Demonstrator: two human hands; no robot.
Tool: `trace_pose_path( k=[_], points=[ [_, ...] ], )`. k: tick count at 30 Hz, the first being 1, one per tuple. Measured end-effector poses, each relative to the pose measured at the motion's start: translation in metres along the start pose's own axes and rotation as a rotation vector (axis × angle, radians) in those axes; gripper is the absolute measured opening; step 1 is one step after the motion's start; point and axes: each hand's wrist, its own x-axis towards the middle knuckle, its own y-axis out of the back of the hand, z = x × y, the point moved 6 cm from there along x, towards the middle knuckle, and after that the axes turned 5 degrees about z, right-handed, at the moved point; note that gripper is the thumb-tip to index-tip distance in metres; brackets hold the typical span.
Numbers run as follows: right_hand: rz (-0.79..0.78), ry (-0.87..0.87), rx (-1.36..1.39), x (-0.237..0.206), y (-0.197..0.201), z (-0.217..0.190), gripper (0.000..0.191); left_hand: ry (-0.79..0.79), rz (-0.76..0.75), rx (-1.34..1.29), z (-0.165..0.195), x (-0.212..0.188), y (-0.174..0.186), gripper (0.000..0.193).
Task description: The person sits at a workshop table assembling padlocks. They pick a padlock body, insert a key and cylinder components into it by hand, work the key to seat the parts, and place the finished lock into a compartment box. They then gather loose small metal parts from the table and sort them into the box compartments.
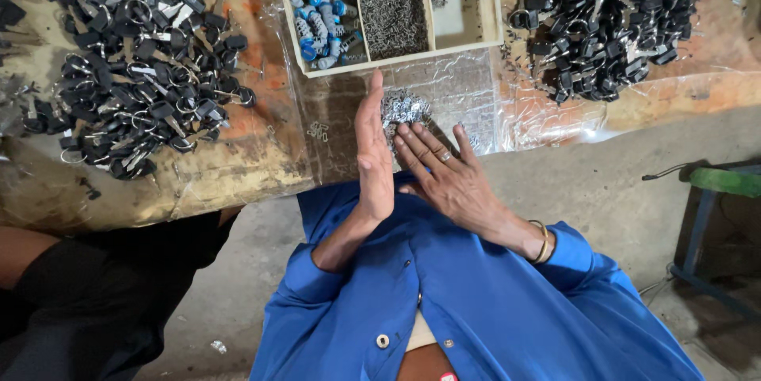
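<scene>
Silvery small metal parts [403, 106] are being heaped on the counter [238, 167], just below the divided tray [498, 0]. The pile is being flanked: left hand [372, 155] open, on edge at its left; right hand [444, 175] open, fingertips touching it, nearer.

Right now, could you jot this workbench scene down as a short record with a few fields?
Left hand: upright on its edge, beside the pile of small metal pieces, holding nothing
Right hand: flat, fingertips on the same pile, a ring on one finger
Surface: table under clear plastic sheet
Tray: divided wooden tray with small metal parts and blue-capped pieces
Sides: heaps of black keys with rings, left heap and right heap
</scene>
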Motion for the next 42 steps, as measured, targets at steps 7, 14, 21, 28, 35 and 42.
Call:
trace_pose_path(
  k=[7,14,21,28,35,42],
  points=[
    [0.022,-0.048,0.027,-0.007,0.003,0.003,0.076,-0.036,0.062,-0.002,-0.003,-0.003,-0.002,0.097],
    [0.032,-0.059,0.090,-0.007,0.004,0.004,0.072,-0.068,0.136,0.022,-0.005,-0.006,-0.004,0.092],
    [0.055,0.107,0.117,-0.018,0.000,-0.001,0.068,-0.199,0.244,-0.125,-0.003,-0.013,-0.006,0.080],
    [0.076,0.099,0.075,-0.018,-0.002,0.005,0.062,-0.208,0.212,-0.148,0.004,-0.011,0.011,0.078],
    [0.062,0.000,0.076,0.007,0.003,0.002,0.073,-0.138,0.114,-0.048,0.002,-0.002,0.009,0.083],
    [0.033,-0.018,0.112,0.029,0.008,0.004,0.087,-0.076,0.033,-0.048,0.008,-0.001,0.008,0.090]
  ],
)
